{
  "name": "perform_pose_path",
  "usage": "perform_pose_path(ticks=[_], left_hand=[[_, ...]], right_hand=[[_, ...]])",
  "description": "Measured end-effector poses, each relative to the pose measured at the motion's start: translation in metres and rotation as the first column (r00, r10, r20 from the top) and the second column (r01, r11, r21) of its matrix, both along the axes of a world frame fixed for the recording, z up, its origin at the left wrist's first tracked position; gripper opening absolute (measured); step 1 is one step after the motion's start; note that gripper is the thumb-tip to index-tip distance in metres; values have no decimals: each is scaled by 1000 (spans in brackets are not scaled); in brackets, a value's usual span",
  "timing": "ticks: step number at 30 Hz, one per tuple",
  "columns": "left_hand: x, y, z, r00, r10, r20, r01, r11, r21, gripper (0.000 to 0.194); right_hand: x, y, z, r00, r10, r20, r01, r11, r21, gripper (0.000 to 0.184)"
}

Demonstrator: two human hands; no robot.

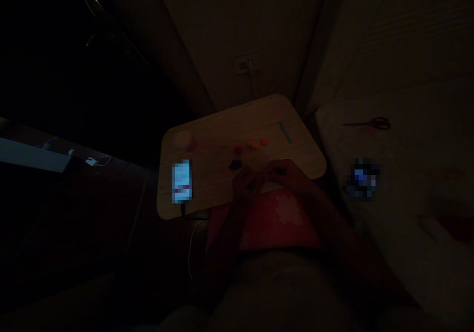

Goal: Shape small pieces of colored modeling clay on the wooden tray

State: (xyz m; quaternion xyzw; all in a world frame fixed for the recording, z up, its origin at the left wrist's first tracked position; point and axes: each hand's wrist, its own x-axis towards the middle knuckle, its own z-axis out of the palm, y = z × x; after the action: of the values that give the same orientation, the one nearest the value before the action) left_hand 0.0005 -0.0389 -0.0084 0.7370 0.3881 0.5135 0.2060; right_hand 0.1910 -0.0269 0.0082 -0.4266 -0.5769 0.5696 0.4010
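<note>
Grip: left hand (245,183) and right hand (288,174) close together, fingers bent, anything held too dark to tell; black lump (235,164) just ahead and left of grip, nearer left hand, long axis roughly crosswise

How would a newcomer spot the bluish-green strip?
On the light wooden table, look toward the far right corner. Just right of the small pink piece lies the slim bluish-green strip. Long and straight, it stands apart from the compact pink and orange pieces.
</note>
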Motion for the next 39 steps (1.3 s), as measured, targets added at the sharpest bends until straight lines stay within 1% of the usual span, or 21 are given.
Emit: perform_pose_path(ticks=[4, 7, 9, 12, 16, 21, 23, 28, 32, 37, 39], left_hand=[[-1, 1, 0, 1000, -26, 7, 26, 999, -25, 11], [-1, 2, 0, 999, -46, 11, 46, 998, -32, 18], [0, 1, 1, 1000, -29, 11, 30, 999, -37, 21], [2, 0, 3, 1000, 21, 20, -21, 999, -27, 18], [3, -1, 5, 998, 31, 47, -30, 999, -20, 15], [1, -3, 9, 997, 44, 58, -36, 990, -140, 20], [1, -2, 11, 998, 36, 58, -26, 987, -160, 19], [-1, 1, 11, 999, 10, 47, -4, 993, -121, 14], [-1, 3, 8, 998, 11, 66, -4, 994, -111, 13], [-2, 5, 7, 996, -4, 86, 15, 991, -130, 17], [-2, 5, 7, 996, -7, 93, 20, 991, -136, 18]], right_hand=[[0, -1, 1, 999, -14, 35, 13, 1000, 17, 35], [1, -1, 0, 999, -9, 47, 8, 1000, 30, 35], [1, -2, -1, 999, -13, 38, 12, 1000, 24, 35], [-1, -2, -4, 999, -17, -34, 17, 1000, -11, 33], [-2, -2, -6, 990, -37, -136, 31, 998, -45, 30], [-2, -2, -6, 991, -68, -117, 64, 997, -40, 29], [-2, -3, -6, 993, -87, -85, 85, 996, -23, 30], [-1, -4, -8, 994, -105, -39, 105, 994, 23, 33], [-1, -5, -10, 991, -122, -51, 125, 990, 70, 31], [-2, -6, -11, 988, -131, -85, 146, 970, 195, 26], [-3, -7, -11, 987, -133, -93, 151, 963, 225, 25]])
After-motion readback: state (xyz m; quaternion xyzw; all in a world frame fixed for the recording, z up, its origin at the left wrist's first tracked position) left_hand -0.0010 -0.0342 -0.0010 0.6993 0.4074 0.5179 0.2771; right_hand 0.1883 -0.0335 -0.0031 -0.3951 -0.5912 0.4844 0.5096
